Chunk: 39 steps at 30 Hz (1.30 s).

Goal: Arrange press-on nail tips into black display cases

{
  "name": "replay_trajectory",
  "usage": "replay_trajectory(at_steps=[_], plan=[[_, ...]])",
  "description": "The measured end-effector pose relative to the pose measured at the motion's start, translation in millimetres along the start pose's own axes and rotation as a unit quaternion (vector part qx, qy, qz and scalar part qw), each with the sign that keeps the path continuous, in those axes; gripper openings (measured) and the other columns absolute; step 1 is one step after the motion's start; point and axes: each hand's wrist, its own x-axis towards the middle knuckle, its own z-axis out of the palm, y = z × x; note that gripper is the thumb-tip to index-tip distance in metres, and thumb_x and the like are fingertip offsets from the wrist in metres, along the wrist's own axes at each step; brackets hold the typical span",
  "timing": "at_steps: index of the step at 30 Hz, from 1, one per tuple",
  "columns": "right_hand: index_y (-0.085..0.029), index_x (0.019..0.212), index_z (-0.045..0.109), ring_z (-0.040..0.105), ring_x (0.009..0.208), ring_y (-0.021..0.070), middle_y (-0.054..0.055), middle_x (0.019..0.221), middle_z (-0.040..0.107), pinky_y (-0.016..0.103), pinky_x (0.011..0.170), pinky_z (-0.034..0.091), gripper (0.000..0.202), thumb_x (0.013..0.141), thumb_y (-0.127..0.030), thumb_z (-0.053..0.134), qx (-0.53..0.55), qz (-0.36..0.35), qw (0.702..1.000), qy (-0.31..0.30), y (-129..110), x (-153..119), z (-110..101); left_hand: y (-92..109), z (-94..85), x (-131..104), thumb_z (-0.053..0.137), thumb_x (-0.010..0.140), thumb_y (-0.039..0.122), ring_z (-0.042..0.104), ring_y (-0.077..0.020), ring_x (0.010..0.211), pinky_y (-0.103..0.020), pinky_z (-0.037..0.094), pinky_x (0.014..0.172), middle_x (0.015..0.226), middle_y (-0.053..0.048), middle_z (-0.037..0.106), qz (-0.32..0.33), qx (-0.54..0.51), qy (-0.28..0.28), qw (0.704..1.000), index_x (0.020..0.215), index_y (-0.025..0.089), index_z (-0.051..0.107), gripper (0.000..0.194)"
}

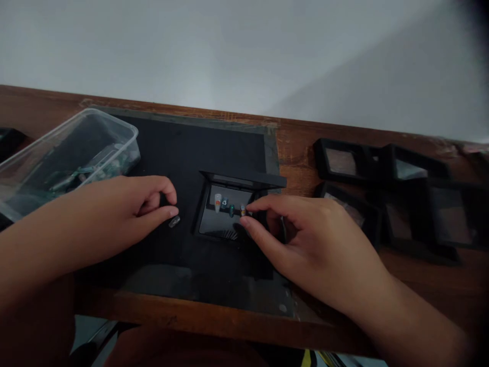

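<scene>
My right hand (305, 239) pinches a small patterned false nail (243, 210) between thumb and index finger, over an open black display box (195, 219). Beside it in the box stand a pale false nail with an orange mark (217, 202), a dark one with a white mark (224, 203) and a green one (231, 210). The raised lid (244, 178) is at the box's far side. To the left, my left hand (141, 209) is loosely curled, thumb and index tips slightly apart. A greyish, shiny false nail (174, 221) lies on the mat just under that thumb.
A clear plastic tub (114, 120) with several greenish pieces stands on the left of the black mat (183, 142). Several black framed boxes (344, 160) lie on the wooden table (294, 153) at right. A pale wall (191, 51) rises behind.
</scene>
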Motion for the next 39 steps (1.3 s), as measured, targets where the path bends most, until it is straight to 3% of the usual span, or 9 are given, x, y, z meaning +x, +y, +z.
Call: replay_trajectory(at_steps=[3, 7, 11, 18, 23, 30, 35, 39], plan=[[-0.023, 0.098, 0.082, 0.059, 0.054, 0.0119, -0.003, 0.067, 0.071, 0.027, 0.051, 0.035, 0.012, 0.093, -0.030, 0.074, -0.003, 0.001, 1.000, -0.005, -1, 0, -1, -6, -0.3, -4, 0.064, 0.089, 0.050, 0.050, -0.0103, 0.043, -0.031, 0.032, 0.044, 0.057, 0.008, 0.056, -0.018, 0.029, 0.024, 0.999, 0.112, 0.037, 0.072, 0.027], [-0.024, 0.099, 0.082, 0.060, 0.054, 0.0123, -0.003, 0.066, 0.071, 0.027, 0.051, 0.035, 0.013, 0.094, -0.031, 0.073, -0.005, -0.005, 1.000, -0.003, -1, 0, -1, 1, -1.0, -3, 0.061, 0.089, 0.043, 0.052, -0.0117, 0.048, -0.030, 0.034, 0.049, 0.060, 0.007, 0.054, -0.024, 0.051, 0.017, 0.998, 0.114, 0.033, 0.073, 0.030], [-0.024, 0.101, 0.083, 0.059, 0.053, 0.0121, -0.004, 0.067, 0.071, 0.027, 0.051, 0.035, 0.014, 0.094, -0.031, 0.073, -0.007, -0.007, 1.000, -0.009, 0, -1, -1, 11, -3.1, 2, 0.066, 0.084, 0.057, 0.055, -0.0159, 0.047, -0.032, 0.037, 0.047, 0.059, 0.005, 0.059, -0.053, 0.035, -0.034, 0.997, 0.110, 0.036, 0.074, 0.034], [-0.025, 0.101, 0.082, 0.059, 0.053, 0.0126, -0.004, 0.066, 0.069, 0.026, 0.051, 0.035, 0.014, 0.093, -0.032, 0.073, -0.009, -0.007, 1.000, -0.008, 0, 0, 0, 12, 1.0, 4, 0.069, 0.082, 0.052, 0.057, -0.0175, 0.046, -0.035, 0.034, 0.045, 0.059, 0.002, 0.063, -0.050, 0.020, -0.049, 0.997, 0.091, 0.036, 0.069, 0.018], [-0.024, 0.102, 0.082, 0.057, 0.052, 0.0119, -0.003, 0.067, 0.070, 0.026, 0.051, 0.035, 0.015, 0.093, -0.032, 0.073, -0.014, -0.008, 1.000, -0.011, -1, -1, -1, 15, 4.8, 2, 0.066, 0.085, 0.058, 0.054, -0.0177, 0.044, -0.036, 0.031, 0.045, 0.056, 0.003, 0.061, -0.058, 0.034, -0.049, 0.996, 0.091, 0.036, 0.067, 0.022], [-0.025, 0.102, 0.083, 0.056, 0.051, 0.0117, -0.003, 0.064, 0.069, 0.026, 0.050, 0.033, 0.015, 0.094, -0.033, 0.073, -0.012, -0.010, 1.000, -0.009, -1, -2, -1, 22, 3.0, -2, 0.062, 0.089, 0.051, 0.052, -0.0163, 0.043, -0.035, 0.031, 0.044, 0.057, 0.002, 0.062, -0.029, 0.009, -0.067, 0.997, 0.078, 0.031, 0.062, 0.023], [-0.025, 0.102, 0.082, 0.056, 0.051, 0.0111, -0.004, 0.066, 0.070, 0.026, 0.051, 0.034, 0.014, 0.094, -0.031, 0.073, -0.010, -0.013, 1.000, -0.005, -3, -2, -2, 18, 1.1, -2, 0.056, 0.096, 0.059, 0.052, -0.0145, 0.045, -0.030, 0.033, 0.042, 0.055, 0.004, 0.059, -0.007, -0.031, -0.044, 0.999, 0.090, 0.034, 0.070, 0.029], [-0.025, 0.104, 0.082, 0.059, 0.053, 0.0111, -0.004, 0.068, 0.072, 0.026, 0.052, 0.036, 0.014, 0.095, -0.030, 0.073, 0.001, -0.041, 0.999, -0.004, -2, -3, -3, 29, -3.0, -5, 0.056, 0.098, 0.062, 0.051, -0.0142, 0.050, -0.026, 0.038, 0.043, 0.058, 0.004, 0.059, -0.006, -0.091, -0.043, 0.995, 0.091, 0.030, 0.072, 0.037]])
